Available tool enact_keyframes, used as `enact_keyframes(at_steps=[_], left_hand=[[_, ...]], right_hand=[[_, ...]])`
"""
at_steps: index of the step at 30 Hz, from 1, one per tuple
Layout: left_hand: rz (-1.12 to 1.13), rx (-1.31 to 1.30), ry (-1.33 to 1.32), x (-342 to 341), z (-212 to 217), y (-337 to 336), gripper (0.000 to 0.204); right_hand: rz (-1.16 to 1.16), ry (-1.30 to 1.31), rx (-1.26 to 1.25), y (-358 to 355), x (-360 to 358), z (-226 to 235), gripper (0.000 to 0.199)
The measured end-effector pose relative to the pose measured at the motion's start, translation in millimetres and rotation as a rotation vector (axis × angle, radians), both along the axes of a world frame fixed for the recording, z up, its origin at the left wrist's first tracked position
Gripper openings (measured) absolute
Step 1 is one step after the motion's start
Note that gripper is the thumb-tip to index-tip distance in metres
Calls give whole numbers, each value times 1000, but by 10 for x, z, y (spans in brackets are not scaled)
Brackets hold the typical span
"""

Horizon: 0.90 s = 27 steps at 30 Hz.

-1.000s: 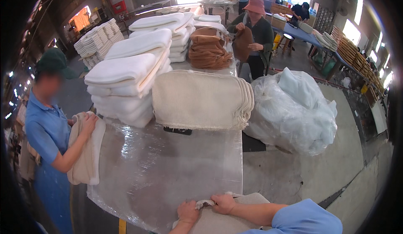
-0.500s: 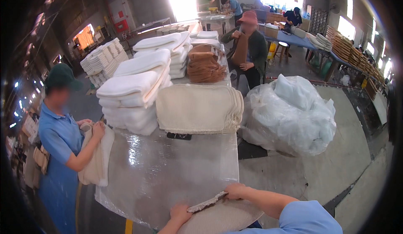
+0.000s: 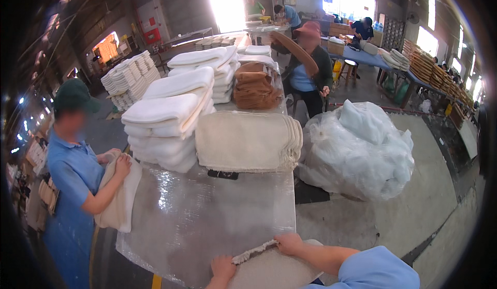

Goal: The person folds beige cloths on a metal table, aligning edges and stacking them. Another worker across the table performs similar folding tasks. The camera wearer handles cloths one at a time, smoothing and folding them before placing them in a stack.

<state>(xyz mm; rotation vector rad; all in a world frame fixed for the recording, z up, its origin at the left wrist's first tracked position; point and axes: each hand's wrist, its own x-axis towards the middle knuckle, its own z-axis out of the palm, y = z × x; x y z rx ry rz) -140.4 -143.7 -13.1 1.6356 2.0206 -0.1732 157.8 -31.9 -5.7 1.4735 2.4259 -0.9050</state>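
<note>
A beige fabric piece (image 3: 274,269) with a frayed, open edge lies at the near end of the plastic-covered table (image 3: 222,206). At the left end of that edge, my left hand (image 3: 223,267) is closed on the fabric. My right hand (image 3: 288,243) grips the other end, fingers curled round it. Between them the edge stands slightly parted, with a dark gap under the fringe. Farther up the table is a folded stack of beige fabric pieces (image 3: 248,141), with a flat black object (image 3: 222,175) partly under its near side.
White folded padding (image 3: 160,105) is piled at the left of the table, brown fabric (image 3: 256,87) behind. A big clear bag of white stuffing (image 3: 357,149) sits to the right. One co-worker (image 3: 77,159) handles beige fabric at left; another (image 3: 308,66) holds a brown piece beyond.
My hands keep their hold on the fabric edge, shifting only slightly. The far co-worker has swung the brown piece up and lowered one hand. The view has tilted up a little.
</note>
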Motion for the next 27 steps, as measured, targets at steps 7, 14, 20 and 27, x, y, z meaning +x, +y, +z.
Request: enact_keyframes(at_steps=[7,14,20,27], left_hand=[[216,-46,-141,-163,863,-551,91],[371,-142,-184,-115,151,-891,102],[478,-423,-299,-224,91,-806,104],[584,-483,-276,-256,-77,-767,106]], right_hand=[[-218,-55,-174,79,674,840,114],[-300,-326,-657,10,822,690,143],[-253,-406,-655,257,739,454,132],[-273,-399,-772,365,755,331,128]])
